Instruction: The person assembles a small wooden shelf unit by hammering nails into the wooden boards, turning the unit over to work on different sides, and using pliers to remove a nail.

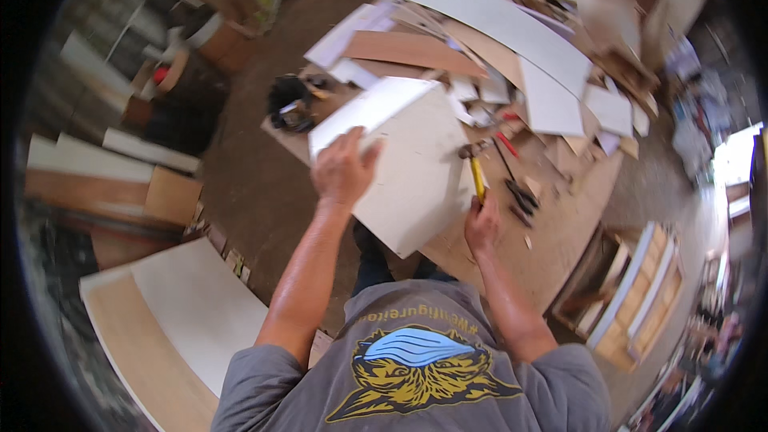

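My left hand (344,166) grips a white wooden panel (416,168) along its left side. A raised white strip (372,112) runs along the panel's upper left edge, near my fingertips. The panel stands tilted over the near edge of the work table (552,248). In my right hand (483,228) is a hammer (478,174), held by its yellow handle with the head up, close to the panel's right edge. Black-handled pliers (522,196) and a red-handled tool (508,144) lie on the table, to the right of the hammer.
Board offcuts (504,32) pile up over the far part of the table. A dark container (290,104) sits at its left corner. Large boards (184,304) lie at lower left. A wooden frame (628,296) stands on the floor at right.
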`<state>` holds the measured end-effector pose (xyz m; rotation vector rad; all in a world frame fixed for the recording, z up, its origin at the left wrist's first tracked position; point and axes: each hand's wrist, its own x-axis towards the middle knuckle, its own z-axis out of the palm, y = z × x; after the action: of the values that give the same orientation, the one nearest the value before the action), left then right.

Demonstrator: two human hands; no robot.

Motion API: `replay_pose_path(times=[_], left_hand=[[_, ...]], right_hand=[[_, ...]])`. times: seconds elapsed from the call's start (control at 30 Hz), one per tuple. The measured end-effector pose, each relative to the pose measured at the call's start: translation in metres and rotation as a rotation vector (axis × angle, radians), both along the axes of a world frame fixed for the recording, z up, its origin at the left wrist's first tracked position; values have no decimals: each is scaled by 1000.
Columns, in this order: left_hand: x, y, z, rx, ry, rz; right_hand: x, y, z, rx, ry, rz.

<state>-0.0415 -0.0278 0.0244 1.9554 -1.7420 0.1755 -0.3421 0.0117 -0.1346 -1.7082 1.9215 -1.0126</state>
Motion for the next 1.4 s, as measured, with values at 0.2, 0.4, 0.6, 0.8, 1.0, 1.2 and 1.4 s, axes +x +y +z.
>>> replay_pose_path(times=[0.2, 0.4, 0.6, 0.8, 1.0, 1.2, 1.4], left_hand=[[-5, -8, 9, 70, -24, 78], [-12, -2, 4, 48, -70, 86], [-16, -4, 5, 36, -112, 90], [-12, -8, 2, 50, -157, 104], [-7, -8, -2, 3, -169, 80], [-14, -9, 0, -6, -115, 102], [-11, -5, 4, -44, -102, 109]], right_hand=[[-40, 7, -33, 175, 74, -103], [-55, 10, -21, 206, 58, -83], [-76, -5, -60, 415, 136, -80], [-82, -93, -52, 151, 418, 112], [-67, -220, -65, -124, 720, 73], [-81, -271, -64, 121, 917, 234], [-76, -256, -19, 153, 604, 289]])
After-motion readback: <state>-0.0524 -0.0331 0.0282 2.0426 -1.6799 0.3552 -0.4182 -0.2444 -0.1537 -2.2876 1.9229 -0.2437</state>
